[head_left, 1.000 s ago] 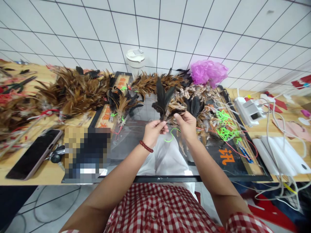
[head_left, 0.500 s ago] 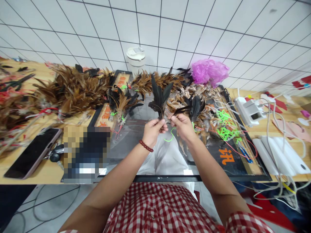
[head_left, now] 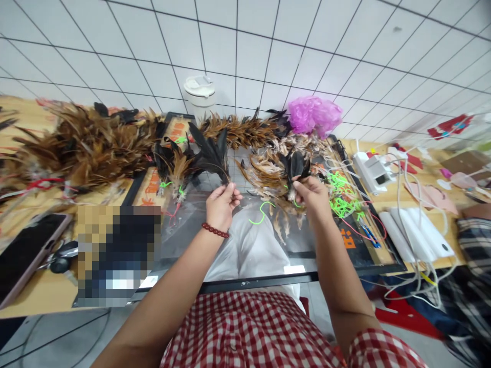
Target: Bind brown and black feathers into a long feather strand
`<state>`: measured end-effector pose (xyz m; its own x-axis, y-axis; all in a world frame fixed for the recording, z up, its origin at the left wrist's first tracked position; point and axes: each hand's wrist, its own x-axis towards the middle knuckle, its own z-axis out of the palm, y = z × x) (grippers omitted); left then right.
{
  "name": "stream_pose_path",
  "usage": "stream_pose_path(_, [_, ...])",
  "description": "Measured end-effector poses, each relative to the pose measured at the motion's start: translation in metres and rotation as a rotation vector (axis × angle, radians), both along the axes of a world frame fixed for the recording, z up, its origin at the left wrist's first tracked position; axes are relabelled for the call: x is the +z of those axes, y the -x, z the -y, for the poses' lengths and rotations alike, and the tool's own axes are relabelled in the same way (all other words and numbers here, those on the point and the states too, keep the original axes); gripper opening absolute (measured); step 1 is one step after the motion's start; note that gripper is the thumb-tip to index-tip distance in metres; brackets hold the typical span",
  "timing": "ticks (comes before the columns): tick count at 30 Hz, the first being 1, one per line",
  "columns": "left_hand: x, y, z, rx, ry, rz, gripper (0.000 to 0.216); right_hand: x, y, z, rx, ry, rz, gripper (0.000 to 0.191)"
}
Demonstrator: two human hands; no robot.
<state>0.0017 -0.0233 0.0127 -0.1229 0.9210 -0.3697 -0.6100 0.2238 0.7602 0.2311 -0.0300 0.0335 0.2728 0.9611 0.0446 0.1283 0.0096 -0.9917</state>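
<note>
My left hand (head_left: 222, 204) pinches a small fan of black feathers (head_left: 215, 153) by the quill ends, tips pointing up and away. My right hand (head_left: 312, 197) is at a cluster of black feathers (head_left: 295, 164) lying on the brown feathers, with thumb and fingertips closed at its base. How many feathers those fingers grip cannot be made out. Between the hands a short bright green cord (head_left: 263, 212) lies on the glass panel (head_left: 184, 230). Left of the held fan sits a tied bunch of brown and black feathers (head_left: 178, 166).
A big heap of brown feathers (head_left: 103, 138) lies at left, a feather garland (head_left: 238, 130) along the back. Beyond are a white lidded cup (head_left: 200, 99) and a pink plastic bag (head_left: 316, 115). Tangled green cords (head_left: 341, 194), cables and a white power strip (head_left: 372, 171) occupy the right.
My right hand has parted from the left and moved right to the black feather cluster. The left hand keeps its fan, now tilted more to the left. The view has turned slightly right.
</note>
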Motion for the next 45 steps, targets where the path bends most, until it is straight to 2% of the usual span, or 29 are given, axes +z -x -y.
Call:
stream_pose_path(5, [0.002,-0.001,0.0,-0.023,-0.004,0.006,0.031,0.002,-0.059,0.025,-0.23,0.067,0.313,0.054])
stream_pose_path(7, [0.002,-0.003,0.003,-0.052,-0.01,0.008,0.032,0.007,-0.07,0.037,-0.398,-0.028,0.396,0.057])
stream_pose_path(9, [0.002,-0.007,0.007,-0.106,-0.034,-0.003,0.033,0.013,-0.064,0.046,-0.473,-0.126,0.399,0.048])
stream_pose_path(10, [0.002,-0.01,0.009,-0.149,-0.05,-0.011,0.035,0.016,-0.055,0.049,-0.42,-0.134,0.376,0.04])
stream_pose_path(11, [0.001,-0.013,0.012,-0.208,-0.064,-0.019,0.036,0.018,-0.043,0.05,-0.291,-0.117,0.326,0.033])
stream_pose_path(14, [0.0,-0.021,0.022,-0.456,-0.069,-0.043,0.038,0.019,0.001,0.043,0.329,0.056,0.127,0.032])
stream_pose_path(15, [0.0,-0.023,0.024,-0.542,-0.063,-0.048,0.038,0.018,0.015,0.038,0.467,0.088,0.055,0.034])
stream_pose_path(18, [-0.001,-0.025,0.029,-0.723,-0.039,-0.043,0.041,0.012,0.041,0.02,0.692,0.198,-0.128,0.041])
stream_pose_path(20, [0.0,-0.024,0.029,-0.763,-0.018,-0.025,0.043,0.008,0.046,0.01,0.748,0.246,-0.195,0.045])
stream_pose_path(23, [0.001,-0.021,0.025,-0.722,-0.048,-0.061,0.043,0.004,0.045,0.001,0.682,0.197,-0.158,0.044])
stream_pose_path(27, [-0.002,-0.02,0.021,-0.658,-0.129,-0.229,0.033,-0.001,0.045,-0.003,0.549,0.161,0.108,0.05])
stream_pose_path(29, [-0.003,-0.021,0.021,-0.677,-0.125,-0.302,0.027,-0.005,0.047,-0.003,0.52,0.16,0.14,0.05])
stream_pose_path(32, [-0.001,-0.021,0.022,-0.659,-0.085,-0.302,0.026,-0.009,0.051,-0.001,0.472,0.132,-0.05,0.044])
stream_pose_path(38, [0.006,-0.02,0.023,-0.602,-0.039,-0.21,0.026,-0.009,0.052,0.001,0.273,0.054,-0.341,0.034])
stream_pose_path(45, [0.003,-0.017,0.02,-0.617,0.04,-0.093,0.021,-0.007,0.053,0.002,0.192,0.002,-0.373,0.029])
